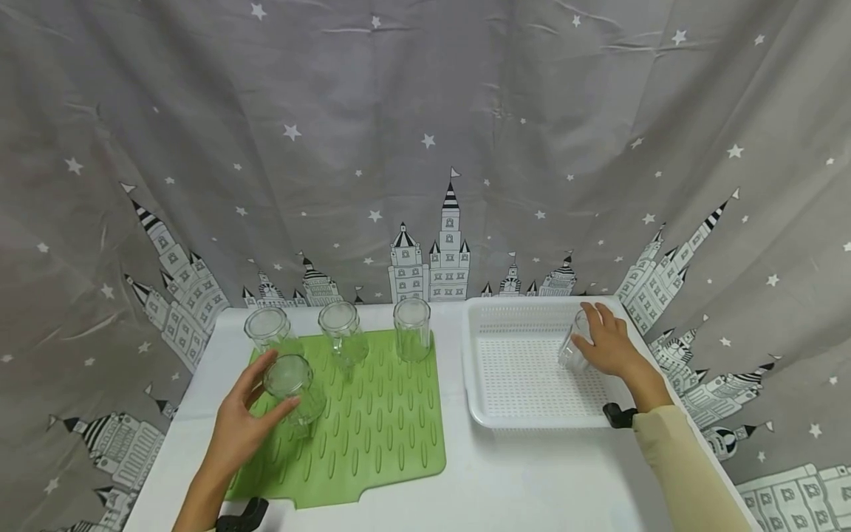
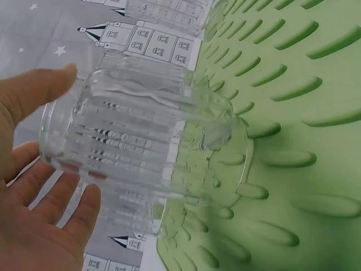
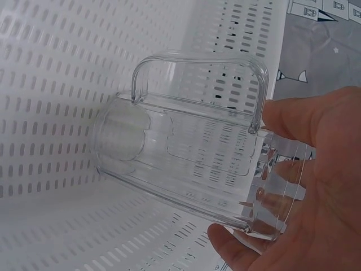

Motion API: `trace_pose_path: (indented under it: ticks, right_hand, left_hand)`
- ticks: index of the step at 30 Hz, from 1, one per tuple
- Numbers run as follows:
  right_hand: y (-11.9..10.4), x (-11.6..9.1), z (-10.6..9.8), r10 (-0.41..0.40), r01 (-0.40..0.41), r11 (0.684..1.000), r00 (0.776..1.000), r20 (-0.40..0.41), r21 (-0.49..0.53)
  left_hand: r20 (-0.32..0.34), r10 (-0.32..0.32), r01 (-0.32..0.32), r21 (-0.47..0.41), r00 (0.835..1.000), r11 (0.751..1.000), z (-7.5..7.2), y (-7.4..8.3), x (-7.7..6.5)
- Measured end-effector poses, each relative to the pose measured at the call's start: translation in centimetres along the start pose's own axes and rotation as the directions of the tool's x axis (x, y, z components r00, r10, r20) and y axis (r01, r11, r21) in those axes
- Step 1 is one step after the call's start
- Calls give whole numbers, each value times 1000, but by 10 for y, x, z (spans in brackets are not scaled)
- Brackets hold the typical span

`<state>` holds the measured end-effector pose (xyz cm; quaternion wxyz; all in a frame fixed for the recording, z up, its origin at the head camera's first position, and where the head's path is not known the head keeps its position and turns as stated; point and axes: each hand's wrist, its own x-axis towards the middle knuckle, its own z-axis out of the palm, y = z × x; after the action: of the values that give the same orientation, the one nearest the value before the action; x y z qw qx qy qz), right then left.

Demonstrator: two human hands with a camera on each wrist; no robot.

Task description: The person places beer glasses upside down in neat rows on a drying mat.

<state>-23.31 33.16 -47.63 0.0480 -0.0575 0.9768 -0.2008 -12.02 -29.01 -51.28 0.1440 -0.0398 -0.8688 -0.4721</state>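
A clear glass mug (image 1: 302, 403) stands at the left of the green drying mat (image 1: 392, 458). My left hand (image 1: 246, 425) is around its upper end, thumb on one side and spread fingers on the other. In the left wrist view the fingers (image 2: 84, 209) are nearly straight beside the glass; I cannot tell how firmly they touch it. At the right, my right hand (image 1: 608, 343) holds another clear glass mug (image 3: 197, 141) by its upper end inside the white basket (image 1: 479, 399). The thumb lies near its handle (image 3: 197, 57), and the other fingers curl behind the glass.
Three more glass mugs stand along the mat's back edge: a left one (image 1: 266, 329), a middle one (image 1: 342, 336) and a right one (image 1: 412, 332). Raised ribs cover the mat. Behind the white table (image 1: 532, 480) hangs a grey curtain (image 1: 425, 96) with printed castles.
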Motion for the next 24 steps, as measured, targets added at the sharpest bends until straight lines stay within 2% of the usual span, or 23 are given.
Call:
trace_pose_path:
  ticks: [4, 8, 13, 16, 20, 24]
  right_hand:
    - [-1, 0, -2, -3, 3, 1000, 1000, -8, 0]
    - [-1, 0, -1, -1, 1, 1000, 1000, -5, 2]
    - [-2, -1, 1, -2, 2, 1000, 1000, -3, 3]
    - [-3, -2, 0, -4, 4, 1000, 1000, -7, 3]
    - [-4, -1, 0, -9, 9, 1000, 1000, -5, 10]
    - [-2, -2, 0, -7, 7, 1000, 1000, -4, 7]
  left_hand:
    - [-16, 6, -6, -17, 1000, 1000, -6, -2, -6]
    - [-21, 16, -16, -16, 1000, 1000, -15, -9, -20]
    - [-33, -24, 26, 76, 999, 997, -23, -25, -40]
    - [-38, -79, 84, 188, 996, 979, -26, -40, -48]
    - [-5, -173, 166, 316, 985, 934, -31, -57, -60]
    - [63, -231, 193, 365, 971, 911, -28, -69, -67]
